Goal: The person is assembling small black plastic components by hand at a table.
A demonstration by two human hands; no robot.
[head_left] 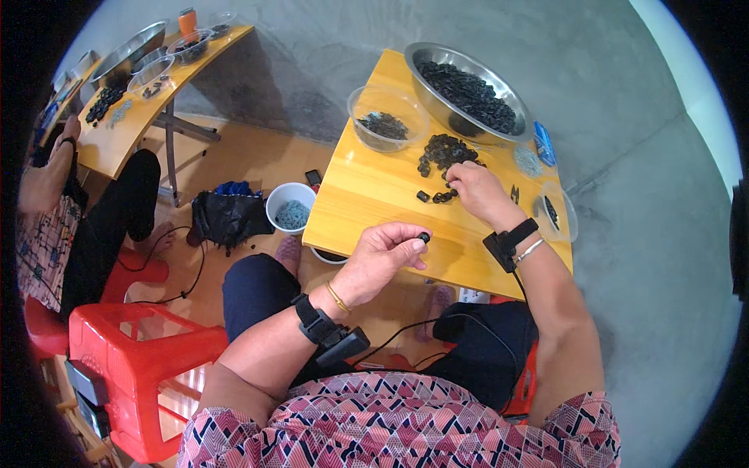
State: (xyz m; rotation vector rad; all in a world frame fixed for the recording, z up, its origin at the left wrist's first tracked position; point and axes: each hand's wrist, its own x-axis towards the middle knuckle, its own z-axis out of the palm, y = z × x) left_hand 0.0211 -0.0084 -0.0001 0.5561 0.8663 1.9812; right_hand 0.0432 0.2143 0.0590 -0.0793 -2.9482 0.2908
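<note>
Head view: your left hand (378, 261) is closed in a pinch, gripping one small black piece (424, 237) between thumb and forefinger, held up near the front edge of the surface (351, 195). Your right hand (480, 191) is palm down, thumb and fingers drawn together at the near side of the pile of black pieces (443, 148); cannot tell whether a piece is caught between the fingertips.

Key relation: the pile lies ahead and to the right of your left hand, well apart from it, and right at your right fingertips, so the right hand is clearly nearer. Long axis of the held piece: not readable, mostly covered by your fingers.

Position relative to hands: two or three loose pieces (423, 196) sit just left of your right fingertips, beyond the left hand. Past the pile stands the metal bowl (427, 53), heaped with more dark pieces; the clear tub (417, 129) is left of the pile. Blue packet (544, 144): right of the bowl, beyond your right wrist.
</note>
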